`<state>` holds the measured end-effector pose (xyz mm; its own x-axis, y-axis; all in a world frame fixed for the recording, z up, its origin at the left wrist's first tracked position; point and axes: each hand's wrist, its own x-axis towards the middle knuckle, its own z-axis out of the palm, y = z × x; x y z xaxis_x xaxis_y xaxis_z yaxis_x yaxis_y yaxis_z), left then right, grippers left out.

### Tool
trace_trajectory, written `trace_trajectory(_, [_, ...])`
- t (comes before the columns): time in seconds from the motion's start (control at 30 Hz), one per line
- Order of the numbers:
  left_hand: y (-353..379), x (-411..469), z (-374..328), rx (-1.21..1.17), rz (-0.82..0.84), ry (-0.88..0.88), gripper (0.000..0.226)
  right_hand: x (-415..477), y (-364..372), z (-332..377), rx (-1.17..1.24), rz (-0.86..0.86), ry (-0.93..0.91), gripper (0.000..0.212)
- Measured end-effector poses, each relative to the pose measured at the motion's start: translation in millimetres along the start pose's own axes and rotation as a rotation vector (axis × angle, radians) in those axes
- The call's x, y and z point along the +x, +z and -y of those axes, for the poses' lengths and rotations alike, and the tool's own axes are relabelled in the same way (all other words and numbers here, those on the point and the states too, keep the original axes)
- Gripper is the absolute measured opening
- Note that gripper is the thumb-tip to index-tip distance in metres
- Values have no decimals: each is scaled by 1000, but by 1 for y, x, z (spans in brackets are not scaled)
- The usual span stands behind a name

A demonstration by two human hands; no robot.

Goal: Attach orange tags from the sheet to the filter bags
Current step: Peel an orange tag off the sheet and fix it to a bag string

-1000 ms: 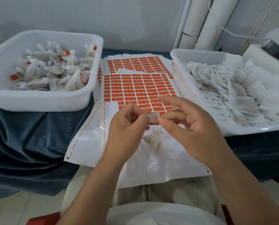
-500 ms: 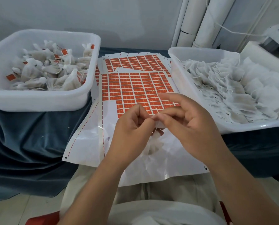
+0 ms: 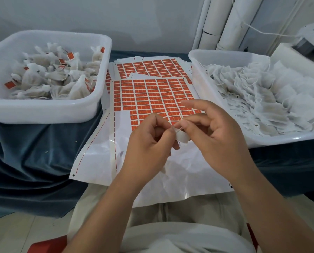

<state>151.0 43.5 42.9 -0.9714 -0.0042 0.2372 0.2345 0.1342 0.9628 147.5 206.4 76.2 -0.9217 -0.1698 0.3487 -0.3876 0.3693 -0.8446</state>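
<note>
Pinching at a single spot above the tag sheet point(image 3: 152, 95), we hold both hands together: our left hand point(image 3: 149, 141) nips a thin orange sliver, which we take for an orange tag point(image 3: 178, 130) seen edge-on, and our right hand point(image 3: 216, 136) nips the small white filter bag point(image 3: 184, 138), its other fingers point(image 3: 198, 105) spread. Tagged bags point(image 3: 48, 79) lie in the left bin point(image 3: 43, 110); bare bags point(image 3: 262, 99) wait in the right bin point(image 3: 200, 70). The risk, we judge, is the sticky tag folding askew or missing its place, since our hands hide the join; a slack pinch could also drop the bag onto the sheet.
</note>
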Motion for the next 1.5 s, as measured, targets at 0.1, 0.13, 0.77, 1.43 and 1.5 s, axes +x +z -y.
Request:
trace_trajectory(0.1, [0,1,1,47,2,12,12,1,0,-2,-4,-21,9,32])
trace_trajectory(0.13, [0,1,1,61,1,14,12,2,1,-3,-5,-28,15,32])
trace_trajectory(0.77, [0,4,-2,92,-34,-17,14,1,10,-13,11,-116,43,27])
trace_trajectory(1.43, [-18,10,-6,-487,186,-525,26,0,18,-11,225,-115,22,24])
trace_trajectory(1.5, [-20,11,-4,-485,201,-537,31,0,18,-12,226,-102,14,25])
